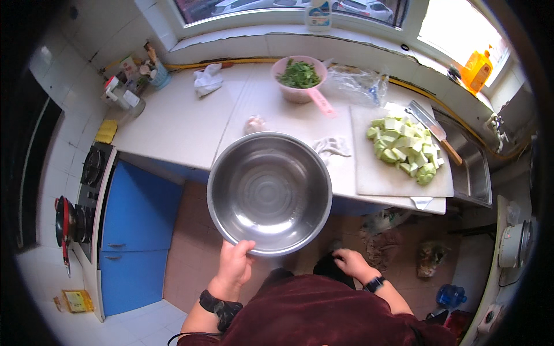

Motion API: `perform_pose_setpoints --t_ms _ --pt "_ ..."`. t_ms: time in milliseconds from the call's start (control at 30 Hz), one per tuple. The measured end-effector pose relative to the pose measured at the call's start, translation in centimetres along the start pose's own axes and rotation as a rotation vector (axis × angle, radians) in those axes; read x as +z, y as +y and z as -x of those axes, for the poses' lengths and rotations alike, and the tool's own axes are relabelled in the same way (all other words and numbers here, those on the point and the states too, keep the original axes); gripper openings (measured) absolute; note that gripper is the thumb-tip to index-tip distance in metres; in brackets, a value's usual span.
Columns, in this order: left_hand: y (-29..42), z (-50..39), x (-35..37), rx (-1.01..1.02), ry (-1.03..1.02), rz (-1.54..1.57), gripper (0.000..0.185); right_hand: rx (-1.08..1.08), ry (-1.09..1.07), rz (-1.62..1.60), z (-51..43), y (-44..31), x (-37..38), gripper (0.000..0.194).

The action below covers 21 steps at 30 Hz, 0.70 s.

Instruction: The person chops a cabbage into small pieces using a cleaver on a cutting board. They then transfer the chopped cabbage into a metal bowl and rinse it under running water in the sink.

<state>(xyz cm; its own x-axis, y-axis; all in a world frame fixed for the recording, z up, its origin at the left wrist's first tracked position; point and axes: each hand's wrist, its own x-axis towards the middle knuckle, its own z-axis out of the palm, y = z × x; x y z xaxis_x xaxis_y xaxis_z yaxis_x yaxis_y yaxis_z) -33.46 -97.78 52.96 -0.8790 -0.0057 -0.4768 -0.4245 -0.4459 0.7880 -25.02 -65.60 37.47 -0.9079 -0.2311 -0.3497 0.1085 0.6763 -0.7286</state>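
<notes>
My left hand (234, 264) grips the near rim of a large stainless steel bowl (269, 190), thumb over the edge. Nothing lies inside the bowl, which spans the counter's front edge in this view. My right hand (352, 262) hangs low by my leg, fingers curled, with nothing visible in it; its palm is hidden. Pale green vegetable chunks (404, 145) are heaped on a white cutting board (368, 181) at the right. A knife with a wooden handle (450, 151) rests along the board's right side, beside the sink. Leafy greens (299, 74) fill a pink handled strainer (318, 101) at the back.
Garlic (255, 124) and a white cloth (332, 146) lie on the counter (181, 125) near the bowl. A clear plastic bag (359, 84) sits behind. The metal sink (474, 173) is at right, the gas stove (88, 194) at left. A blue bottle (451, 296) lies on the floor.
</notes>
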Motion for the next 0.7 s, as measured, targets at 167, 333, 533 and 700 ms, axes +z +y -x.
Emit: perform_pose_setpoints --t_ms 167,333,533,700 --pt "-2.3 -1.3 7.5 -0.165 0.028 -0.028 0.047 0.178 0.074 -0.064 6.6 5.4 -9.4 0.027" --pt "-3.7 -1.7 12.3 -0.456 -0.026 0.080 0.044 0.136 0.381 -0.225 7.8 7.2 -18.9 0.023" --pt "-4.7 -3.5 15.4 -0.380 0.023 0.061 0.043 0.003 0.602 -0.332 6.5 6.1 -24.7 0.017" --pt "-4.0 -7.7 14.9 -0.309 0.102 0.029 0.039 -0.053 0.727 -0.344 4.2 4.0 -24.9 0.016"
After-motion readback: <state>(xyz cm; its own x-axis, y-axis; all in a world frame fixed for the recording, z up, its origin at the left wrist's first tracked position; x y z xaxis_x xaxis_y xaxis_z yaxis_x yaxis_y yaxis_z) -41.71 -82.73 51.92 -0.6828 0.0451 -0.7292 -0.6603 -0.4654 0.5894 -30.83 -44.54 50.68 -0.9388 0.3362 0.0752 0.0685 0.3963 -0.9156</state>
